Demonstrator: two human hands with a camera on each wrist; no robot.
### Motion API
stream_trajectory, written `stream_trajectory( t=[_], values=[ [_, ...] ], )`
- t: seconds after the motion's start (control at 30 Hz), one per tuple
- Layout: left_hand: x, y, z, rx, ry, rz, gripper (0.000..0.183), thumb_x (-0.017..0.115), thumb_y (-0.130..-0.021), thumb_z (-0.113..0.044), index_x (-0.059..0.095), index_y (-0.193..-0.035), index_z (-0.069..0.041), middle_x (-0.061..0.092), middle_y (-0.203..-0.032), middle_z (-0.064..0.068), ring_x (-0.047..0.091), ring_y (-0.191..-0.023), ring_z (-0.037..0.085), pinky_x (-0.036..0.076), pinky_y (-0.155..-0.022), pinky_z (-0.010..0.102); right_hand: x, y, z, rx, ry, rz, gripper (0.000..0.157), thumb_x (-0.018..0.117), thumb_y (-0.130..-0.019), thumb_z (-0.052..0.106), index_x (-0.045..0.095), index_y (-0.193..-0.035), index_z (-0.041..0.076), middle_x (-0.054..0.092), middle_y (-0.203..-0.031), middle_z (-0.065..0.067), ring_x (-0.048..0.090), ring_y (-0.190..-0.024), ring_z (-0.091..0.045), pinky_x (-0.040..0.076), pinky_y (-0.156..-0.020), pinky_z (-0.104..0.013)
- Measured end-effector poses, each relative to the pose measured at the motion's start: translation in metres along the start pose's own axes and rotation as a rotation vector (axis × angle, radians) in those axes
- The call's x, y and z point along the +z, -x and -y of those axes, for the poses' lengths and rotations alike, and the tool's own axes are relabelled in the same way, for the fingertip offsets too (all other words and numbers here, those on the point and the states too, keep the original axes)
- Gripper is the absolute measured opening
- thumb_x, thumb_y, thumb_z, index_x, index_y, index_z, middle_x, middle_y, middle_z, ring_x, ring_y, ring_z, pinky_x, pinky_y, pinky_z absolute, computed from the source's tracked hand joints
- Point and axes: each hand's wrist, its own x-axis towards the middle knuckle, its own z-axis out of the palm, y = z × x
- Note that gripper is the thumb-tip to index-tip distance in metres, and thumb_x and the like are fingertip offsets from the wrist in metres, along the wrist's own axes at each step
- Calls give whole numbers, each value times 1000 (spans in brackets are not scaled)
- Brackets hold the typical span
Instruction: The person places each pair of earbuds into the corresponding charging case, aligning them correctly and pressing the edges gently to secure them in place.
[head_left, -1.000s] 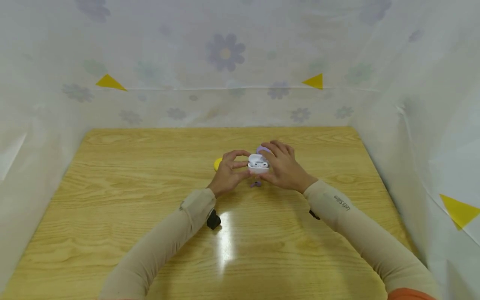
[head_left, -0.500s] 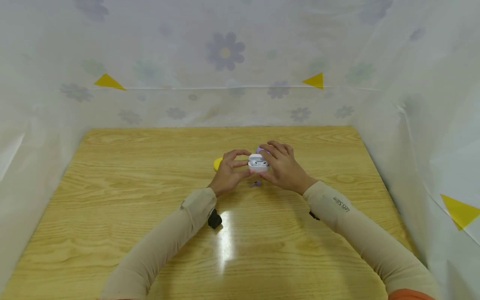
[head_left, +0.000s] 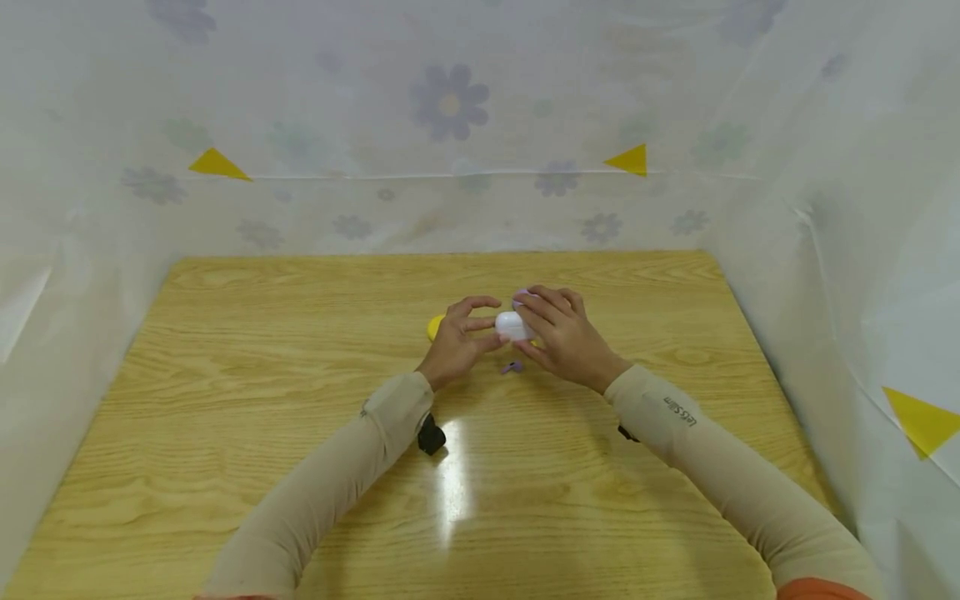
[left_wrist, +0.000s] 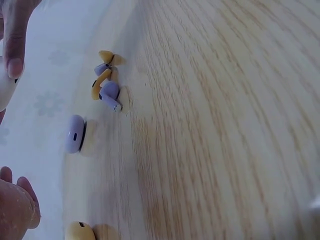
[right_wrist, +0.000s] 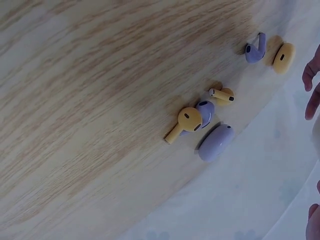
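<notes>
A white earbud case [head_left: 512, 326], its lid closed, is held up between both hands over the table. My left hand [head_left: 457, 346] pinches its left side with thumb and fingers. My right hand [head_left: 566, 340] grips its right side, covering that end. In the left wrist view a right-hand finger lies on the white case [left_wrist: 6, 90]. Behind it sits a purple earbud case [head_left: 522, 297], partly hidden by the right hand. A yellow earbud case [head_left: 434, 327] lies beside the left hand. Below the hands is a purple earbud [head_left: 513, 367].
Loose earbuds lie on the wooden table [head_left: 300, 350]: a yellow earbud [right_wrist: 190, 120] overlaps a purple earbud [right_wrist: 205, 111], with another yellow earbud [right_wrist: 224, 95] near them. White flowered sheeting [head_left: 450, 208] walls the table at the back and sides.
The white case's lid, open with earbuds showing inside, has been swung shut. Both hands stay around the case, the right fingers shifting slightly over it.
</notes>
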Motion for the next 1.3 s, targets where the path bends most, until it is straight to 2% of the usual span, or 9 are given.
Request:
stream_trajectory(
  t=[0.2, 0.37, 0.5, 0.57, 0.7, 0.87, 1.0, 1.17, 1.3],
  values=[
    [1, -1, 2, 31, -39, -9, 31, 67, -78, -19, 64, -106, -3, 44, -133, 0, 17, -133, 17, 10, -111, 50, 2, 1, 0, 11, 6, 17, 60, 75, -69, 32, 55, -117, 1, 53, -123, -13, 45, -116, -30, 33, -93, -46],
    [4, -12, 21, 58, -76, -50, 29, 69, -76, -25, 67, -100, -8, 47, -128, -7, 21, -130, 13, 12, -110, 49, 2, 5, -1, 51, 14, 56, 59, 51, -85, 48, 49, -124, 4, 47, -130, -15, 40, -120, -31, 31, -94, -47],
    [0, -20, 27, 58, -119, -140, 33, 70, -75, -25, 65, -104, -10, 57, -121, -2, 27, -128, 17, 17, -108, 45, 1, 9, -2, 100, 19, 59, 59, 61, -80, 43, 48, -124, 5, 41, -135, -18, 37, -122, -33, 29, -93, -48],
    [-6, -23, 28, 23, -103, -190, 38, 71, -75, -24, 61, -109, -10, 62, -116, 4, 29, -128, 18, 28, -106, 42, 1, 12, -3, 118, 10, 50, 58, 70, -74, 34, 50, -120, 5, 42, -134, -18, 37, -121, -33, 30, -92, -49],
    [-24, -32, 31, -99, -72, -262, 47, 70, -76, -27, 54, -117, -11, 65, -112, 9, 20, -134, 18, 42, -94, 38, 1, 22, -3, 140, -22, 50, 47, 71, -73, 25, 57, -112, 4, 46, -130, -19, 40, -120, -34, 32, -90, -51],
    [-43, -45, 33, -279, -187, -292, 49, 66, -76, -40, 51, -119, -19, 65, -113, 4, 11, -134, 21, 17, -104, 47, 5, 39, -1, 180, -54, 82, 34, 69, -75, 18, 61, -105, 4, 50, -126, -18, 44, -116, -34, 35, -88, -50],
    [-52, -53, 36, -364, -349, -261, 44, 62, -77, -46, 60, -110, -17, 56, -123, -2, 14, -132, 29, 16, -101, 54, 7, 50, 3, 219, -75, 99, 27, 66, -78, 19, 62, -101, 6, 51, -125, -17, 44, -117, -33, 35, -90, -50],
    [-53, -61, 39, -392, -553, -182, 44, 58, -78, -50, 65, -106, -17, 46, -132, -5, 19, -131, 36, 21, -98, 57, 9, 62, 6, 243, -89, 106, 27, 66, -78, 20, 62, -101, 6, 51, -125, -17, 45, -117, -33, 35, -90, -51],
    [-48, -67, 39, -401, -603, -154, 45, 56, -79, -51, 64, -109, -19, 44, -135, -3, 20, -130, 37, 21, -97, 58, 10, 70, 6, 240, -93, 97, 26, 66, -77, 18, 62, -100, 5, 52, -123, -18, 45, -115, -34, 37, -89, -52]
  ],
)
